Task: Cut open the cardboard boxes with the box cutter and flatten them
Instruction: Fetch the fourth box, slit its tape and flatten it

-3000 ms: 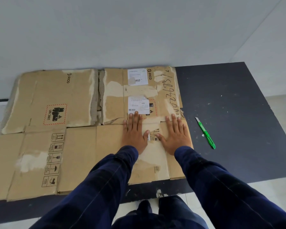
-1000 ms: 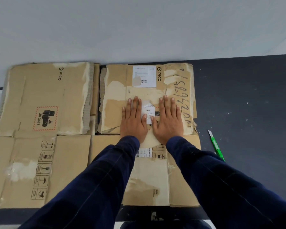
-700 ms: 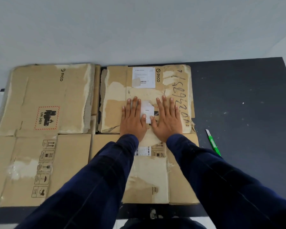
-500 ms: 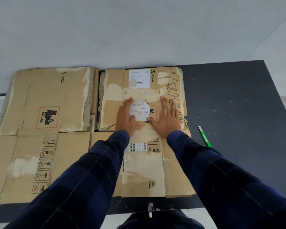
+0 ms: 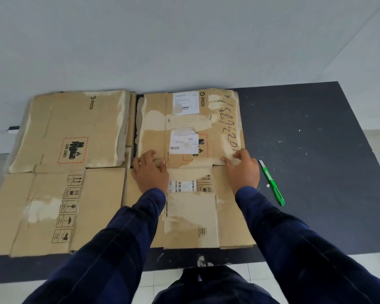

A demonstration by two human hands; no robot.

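Observation:
Two flattened brown cardboard boxes lie side by side on a black mat (image 5: 316, 150). The right flattened box (image 5: 191, 216) carries white labels and handwritten numbers. My left hand (image 5: 150, 172) sits at the near edge of its far panel, fingers bent onto the cardboard. Further right on that same edge, my right hand (image 5: 242, 170) has its thumb and curled fingers pinching the cardboard. The green box cutter (image 5: 272, 185) lies on the mat just right of my right hand, untouched.
The left flattened box (image 5: 75, 132), printed with PICO and UN 3481, covers the mat's left part. A grey wall stands directly behind the cardboard. A white plug and cable (image 5: 11, 128) lie at the far left. White floor tiles (image 5: 158, 279) show below the mat's front edge.
My hands were flat and close together on the far panel. They have slid apart and back to its near edge, and the fingers have curled.

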